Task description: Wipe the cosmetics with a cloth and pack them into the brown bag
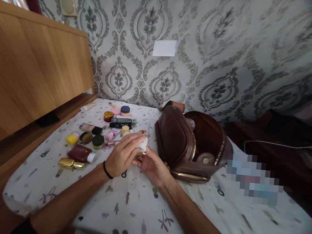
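Note:
Near the middle of the mattress-like surface, my left hand and my right hand meet around a small white thing with gold-coloured parts. The left fingers fold over it from the left, while the right thumb and fingers grip it from below and the right. Most of it is hidden, so its kind is unclear. Left of my hands lie a dark green-lidded jar, a bottle of dark red liquid and a gold tube. A brown leather bag stands unzipped to the right.
Several more cosmetics, including a black tube, a blue-lidded jar and a yellow-lidded jar, lie on the patterned sheet. A wooden cabinet borders the left. Patterned wallpaper rises behind; a pale cable runs at right.

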The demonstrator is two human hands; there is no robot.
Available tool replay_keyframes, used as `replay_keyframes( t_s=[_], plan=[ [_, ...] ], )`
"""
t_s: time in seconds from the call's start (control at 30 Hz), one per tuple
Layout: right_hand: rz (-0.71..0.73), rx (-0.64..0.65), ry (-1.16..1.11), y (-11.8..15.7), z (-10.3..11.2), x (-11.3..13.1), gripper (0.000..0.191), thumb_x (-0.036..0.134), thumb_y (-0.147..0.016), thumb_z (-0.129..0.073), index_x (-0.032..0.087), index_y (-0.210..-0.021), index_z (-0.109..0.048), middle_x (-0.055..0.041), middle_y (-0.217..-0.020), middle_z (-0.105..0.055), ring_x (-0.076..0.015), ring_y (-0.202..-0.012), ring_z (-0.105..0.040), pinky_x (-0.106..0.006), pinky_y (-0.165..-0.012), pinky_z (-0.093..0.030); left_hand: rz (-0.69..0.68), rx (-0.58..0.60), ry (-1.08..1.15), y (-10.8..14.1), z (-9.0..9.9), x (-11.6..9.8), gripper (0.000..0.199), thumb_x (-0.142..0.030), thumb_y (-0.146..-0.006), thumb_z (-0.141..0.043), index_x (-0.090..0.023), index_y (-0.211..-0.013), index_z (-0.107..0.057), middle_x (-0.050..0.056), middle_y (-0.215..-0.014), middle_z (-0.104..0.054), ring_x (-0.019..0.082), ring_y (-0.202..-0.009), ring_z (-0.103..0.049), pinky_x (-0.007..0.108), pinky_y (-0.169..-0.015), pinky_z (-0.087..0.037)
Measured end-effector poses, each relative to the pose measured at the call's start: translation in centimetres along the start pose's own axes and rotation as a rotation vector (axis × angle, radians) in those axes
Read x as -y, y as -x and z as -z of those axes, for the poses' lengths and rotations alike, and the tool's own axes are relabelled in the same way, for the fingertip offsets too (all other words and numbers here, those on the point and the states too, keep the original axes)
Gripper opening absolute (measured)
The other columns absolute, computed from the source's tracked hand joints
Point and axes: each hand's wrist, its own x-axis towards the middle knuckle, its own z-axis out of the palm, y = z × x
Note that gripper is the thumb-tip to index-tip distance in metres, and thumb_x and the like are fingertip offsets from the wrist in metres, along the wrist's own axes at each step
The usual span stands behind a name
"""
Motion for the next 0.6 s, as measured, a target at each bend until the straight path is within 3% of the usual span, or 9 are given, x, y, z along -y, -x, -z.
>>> replay_keyframes(
  t_s=[0.2, 0.33, 0.6],
  plan=[
    [-0.055, 0.03, 0.104, 0.3, -0.5, 0.3, 0.032, 0.036, -0.072, -0.079, 0.021, -0.099, -0.07, -0.0012, -0.091, -0.073, -0.017, -0.084, -0.067, -0.029, -0.077, -0.05, 0.196, -0.013, -0.074, -0.1, 0.5, 0.6, 0.036, -0.016, -0.098, -0.04, -0.018, -0.131, -0.051, 0.012, -0.125, -0.062, 0.021, -0.118, -0.056, 0.039, -0.101, -0.046],
    [-0.034, 0.047, 0.05, 0.2, -0.3, 0.2, 0.028, 0.036, -0.072, -0.078, 0.022, -0.096, -0.072, -0.0011, -0.092, -0.074, -0.0175, -0.09, -0.066, -0.033, -0.086, -0.047, 0.319, 0.011, -0.084, 0.1, 0.3, 1.6, 0.033, -0.02, -0.098, -0.04, -0.015, -0.126, -0.055, 0.013, -0.12, -0.065, 0.022, -0.116, -0.058, 0.038, -0.1, -0.046],
    [-0.008, 0.013, -0.046, 0.0, 0.0, 0.4, 0.027, 0.033, -0.069, -0.079, 0.024, -0.094, -0.072, 0.0001, -0.099, -0.074, -0.0158, -0.09, -0.063, -0.029, -0.079, -0.048, 0.431, 0.056, -0.086, 0.6, -0.2, 2.8, 0.032, -0.024, -0.097, -0.041, -0.017, -0.123, -0.058, 0.01, -0.111, -0.063, 0.023, -0.108, -0.059, 0.036, -0.094, -0.047]
  ],
)
